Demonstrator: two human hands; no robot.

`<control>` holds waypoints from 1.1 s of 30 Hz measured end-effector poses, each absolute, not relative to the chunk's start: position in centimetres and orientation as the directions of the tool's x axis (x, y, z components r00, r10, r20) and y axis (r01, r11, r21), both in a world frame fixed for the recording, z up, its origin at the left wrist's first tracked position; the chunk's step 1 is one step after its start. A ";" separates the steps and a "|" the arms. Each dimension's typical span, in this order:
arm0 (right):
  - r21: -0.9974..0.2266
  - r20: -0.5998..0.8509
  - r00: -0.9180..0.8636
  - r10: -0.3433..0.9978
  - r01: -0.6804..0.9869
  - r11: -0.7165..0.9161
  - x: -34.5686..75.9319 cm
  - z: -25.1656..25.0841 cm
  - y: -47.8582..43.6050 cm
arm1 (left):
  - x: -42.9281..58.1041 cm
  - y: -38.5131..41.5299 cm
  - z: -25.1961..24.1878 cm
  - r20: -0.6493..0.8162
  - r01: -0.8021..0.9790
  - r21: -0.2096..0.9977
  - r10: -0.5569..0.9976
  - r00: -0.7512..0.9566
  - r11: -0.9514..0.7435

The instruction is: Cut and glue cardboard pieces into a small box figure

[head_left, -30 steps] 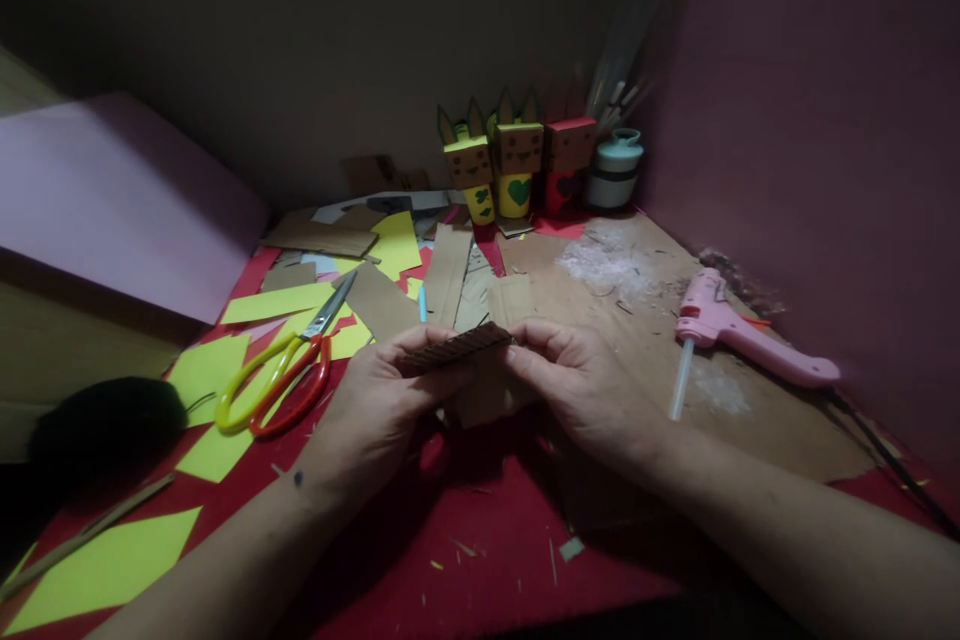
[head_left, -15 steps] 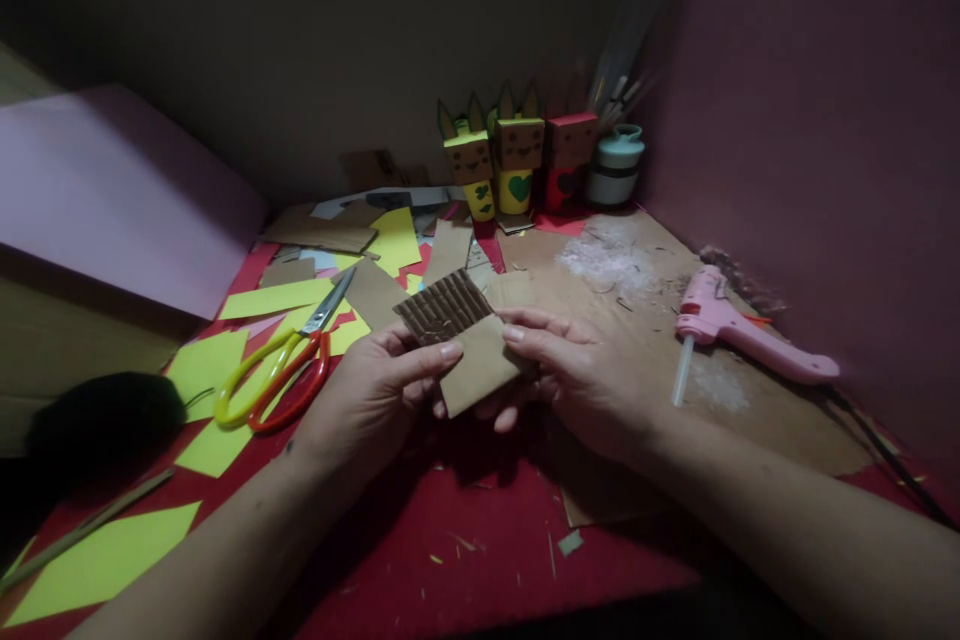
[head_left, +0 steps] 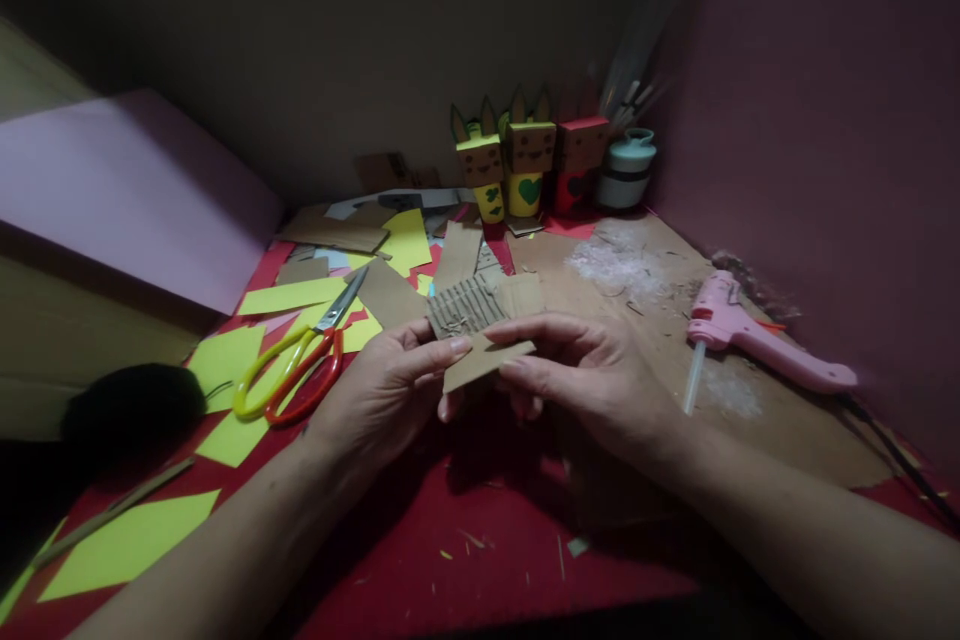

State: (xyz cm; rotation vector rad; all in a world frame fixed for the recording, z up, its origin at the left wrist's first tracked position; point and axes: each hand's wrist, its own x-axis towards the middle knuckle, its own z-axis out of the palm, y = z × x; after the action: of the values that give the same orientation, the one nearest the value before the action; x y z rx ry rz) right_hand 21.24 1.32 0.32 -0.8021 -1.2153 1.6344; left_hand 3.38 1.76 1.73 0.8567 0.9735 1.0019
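Observation:
Between my two hands is a small piece of cardboard [head_left: 484, 367], its far part showing bare ridged corrugation and its near part a smooth brown flap tilted up. My left hand [head_left: 409, 365] pinches its left edge, thumb on top. On the right side, my right hand [head_left: 581, 360] grips the flap between thumb and fingers. Some fingertips show below the piece; the rest are hidden under it. Left of my left hand lie scissors [head_left: 300, 360] with one yellow and one red handle, resting on yellow paper [head_left: 229, 360].
A pink glue gun [head_left: 765, 335] lies on a brown cardboard sheet [head_left: 660, 300] at right, its cord trailing off. Behind stand yellow cardboard figures [head_left: 525, 175], a red figure [head_left: 577, 165] and a teal-lidded jar [head_left: 628, 170]. A dark round object [head_left: 135, 405] sits at left.
The cardboard piece has tilted, its smooth flap now seen more edge-on and the ridges catching more light. My right-hand fingers have curled over it. The whole view has shifted slightly.

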 end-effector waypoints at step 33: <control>-0.955 0.298 -0.181 0.937 -0.053 0.293 21.5 1.4 1.7 | 3.8 -0.6 3.0 0.234 0.246 0.944 0.971 -0.041 -0.217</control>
State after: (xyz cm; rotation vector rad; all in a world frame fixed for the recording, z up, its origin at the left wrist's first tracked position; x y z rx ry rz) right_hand 21.53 1.70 1.44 -0.8693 -1.4531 1.1243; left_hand 3.78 -0.56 3.04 1.5306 1.3250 1.3084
